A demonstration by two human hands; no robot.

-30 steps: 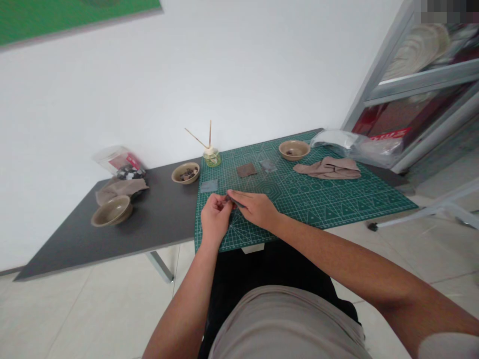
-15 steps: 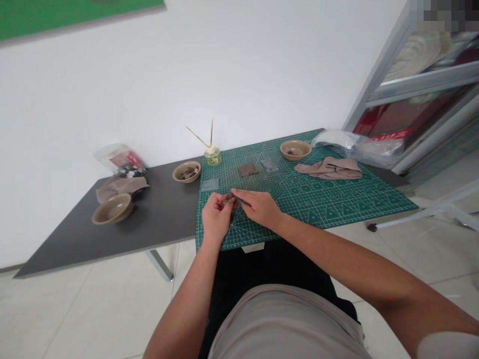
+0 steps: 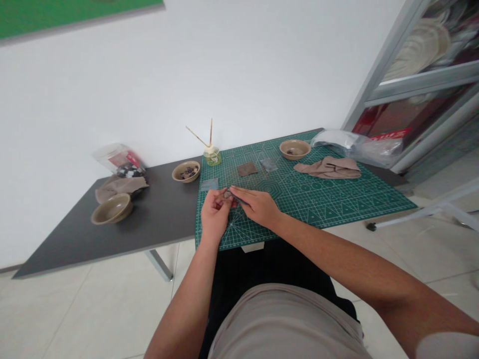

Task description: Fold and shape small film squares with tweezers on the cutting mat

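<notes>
Over the green cutting mat [image 3: 318,194] my two hands meet near its left front. My left hand [image 3: 214,209] is closed, pinching a small grey-brown piece [image 3: 227,194] between thumb and fingers; its kind is too small to tell. Pressed against that piece is my right hand [image 3: 258,207], fingers together around a thin dark flat sheet [image 3: 241,200], mostly hidden by the palm. Just beyond the hands lie a pale blue-grey square [image 3: 209,184], a brown square sheet [image 3: 247,169] and a grey square [image 3: 268,165].
A bowl of small dark and tan pieces [image 3: 186,172] stands left of the reed diffuser [image 3: 212,155]. Another bowl [image 3: 295,149] sits behind a crumpled brown cloth [image 3: 329,168]. Far left are a tilted bowl [image 3: 112,209], a cloth [image 3: 119,187] and a clear container [image 3: 119,159]. Plastic bag [image 3: 359,147] at right.
The fingers of both hands have shifted slightly around the small piece, and more of its surface shows. The objects on the table stay where they were.
</notes>
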